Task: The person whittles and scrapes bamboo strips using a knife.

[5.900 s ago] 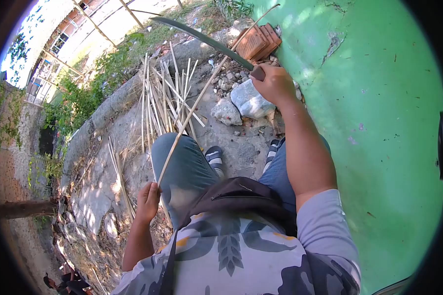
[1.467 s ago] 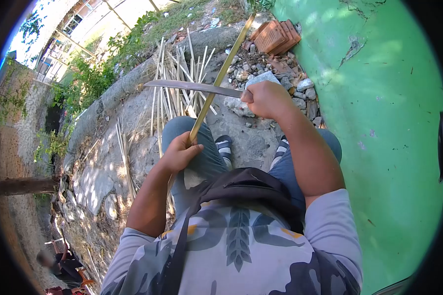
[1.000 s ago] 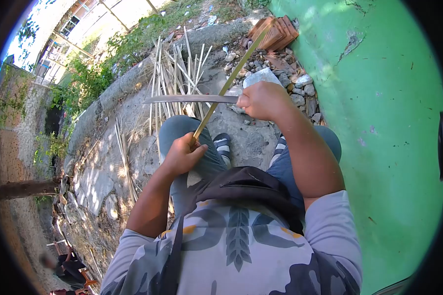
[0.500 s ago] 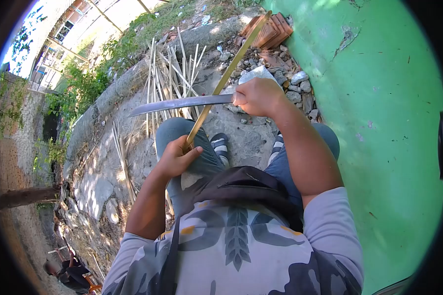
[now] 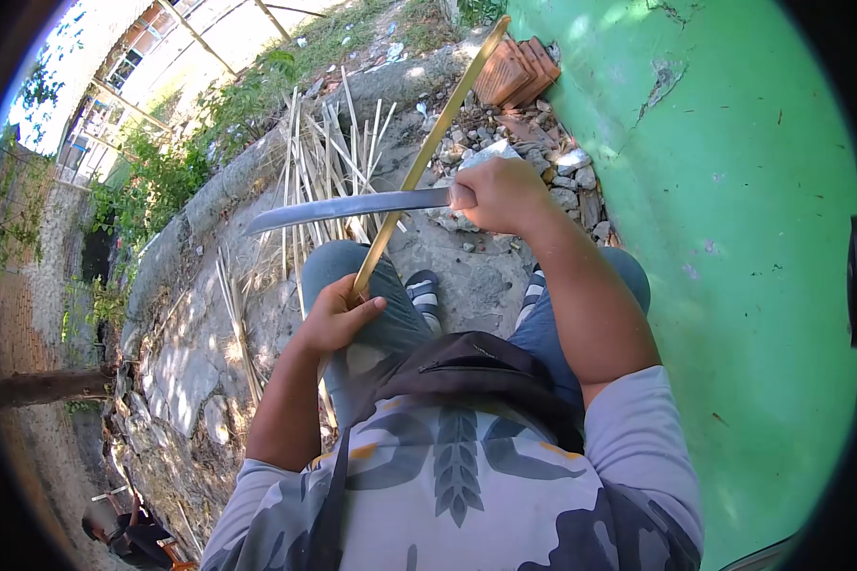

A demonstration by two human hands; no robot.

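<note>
My left hand (image 5: 341, 316) is closed round the lower end of a long yellowish bamboo strip (image 5: 440, 133), just over my left knee. The strip slants up and away to the right, past the stones. In my right hand (image 5: 505, 194) is the handle of a machete (image 5: 348, 206), its long curved blade pointing left. The blade crosses the strip roughly halfway along and appears to touch it. My fingers cover the machete's handle and the near end of the strip.
Pale split bamboo strips (image 5: 328, 157) lie piled beyond my left knee. Rubble (image 5: 567, 171) and stacked clay tiles (image 5: 516, 74) sit ahead, beside a green wall or floor surface (image 5: 724, 285) on my right. Another person (image 5: 131, 535) is at the far lower left.
The machete blade has turned slightly, showing more of its flat side, and sits a little lower on the strip. The strip's far end has shifted slightly left. Both grips stay the same.
</note>
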